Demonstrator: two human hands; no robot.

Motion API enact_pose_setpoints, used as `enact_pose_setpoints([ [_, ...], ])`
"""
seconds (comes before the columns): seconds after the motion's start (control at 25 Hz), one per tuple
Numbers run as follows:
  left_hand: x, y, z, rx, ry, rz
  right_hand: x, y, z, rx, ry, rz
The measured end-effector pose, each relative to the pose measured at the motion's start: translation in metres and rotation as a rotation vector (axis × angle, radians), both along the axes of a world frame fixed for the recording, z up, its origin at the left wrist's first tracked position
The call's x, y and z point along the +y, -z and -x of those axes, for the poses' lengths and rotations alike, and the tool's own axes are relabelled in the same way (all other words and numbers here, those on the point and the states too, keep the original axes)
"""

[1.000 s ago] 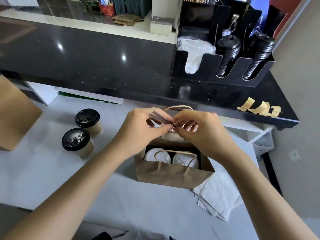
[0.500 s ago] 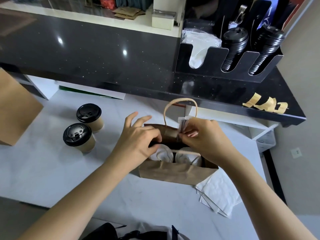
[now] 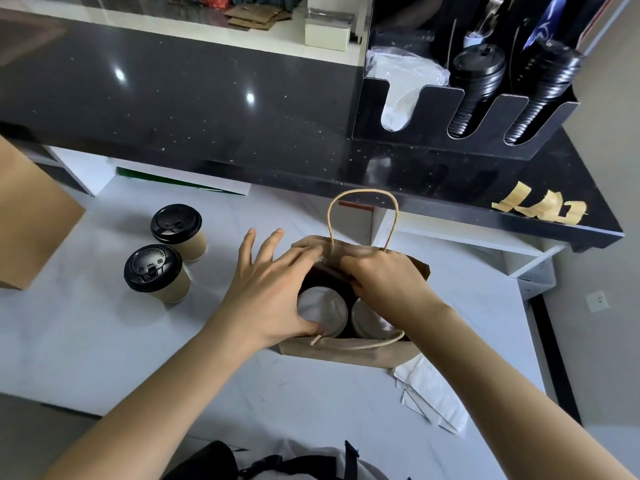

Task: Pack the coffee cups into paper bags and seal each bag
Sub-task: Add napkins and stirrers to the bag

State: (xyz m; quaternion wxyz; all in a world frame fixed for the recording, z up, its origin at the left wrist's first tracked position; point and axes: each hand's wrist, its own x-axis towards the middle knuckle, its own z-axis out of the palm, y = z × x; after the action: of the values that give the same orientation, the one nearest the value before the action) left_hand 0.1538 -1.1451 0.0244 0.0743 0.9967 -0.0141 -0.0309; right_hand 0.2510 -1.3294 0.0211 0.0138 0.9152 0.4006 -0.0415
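Observation:
A brown paper bag [image 3: 346, 355] stands open on the white table, its far handle upright. Inside it sit two cups with white lids, the left one [image 3: 323, 311] and the right one [image 3: 367, 323]. My left hand [image 3: 273, 292] lies spread over the bag's left side, fingertips touching the far rim. My right hand [image 3: 384, 278] reaches into the bag at its far wall with curled fingers, holding the thin wrapped straws; only a bit of wrapper [image 3: 320, 259] shows. Two cups with black lids, the far one [image 3: 176, 225] and the near one [image 3: 152, 268], stand left of the bag.
Another brown bag [image 3: 31, 216] stands at the left edge. White napkins [image 3: 433, 393] lie by the bag's right corner. A raised black counter [image 3: 207, 109] runs behind, carrying a lid organiser [image 3: 467, 143] and tape strips [image 3: 540, 209].
My hands came down from above the bag. The right hand carried the wrapped straws into the bag; the left let go of them and spread over the bag's rim.

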Motion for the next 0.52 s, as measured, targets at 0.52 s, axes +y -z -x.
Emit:
enact_pose_setpoints([
  [0.52,0.002,0.0009,0.0021,-0.014,0.023,0.09,0.0005,0.0026,-0.0058,0.015,0.119,0.096],
])
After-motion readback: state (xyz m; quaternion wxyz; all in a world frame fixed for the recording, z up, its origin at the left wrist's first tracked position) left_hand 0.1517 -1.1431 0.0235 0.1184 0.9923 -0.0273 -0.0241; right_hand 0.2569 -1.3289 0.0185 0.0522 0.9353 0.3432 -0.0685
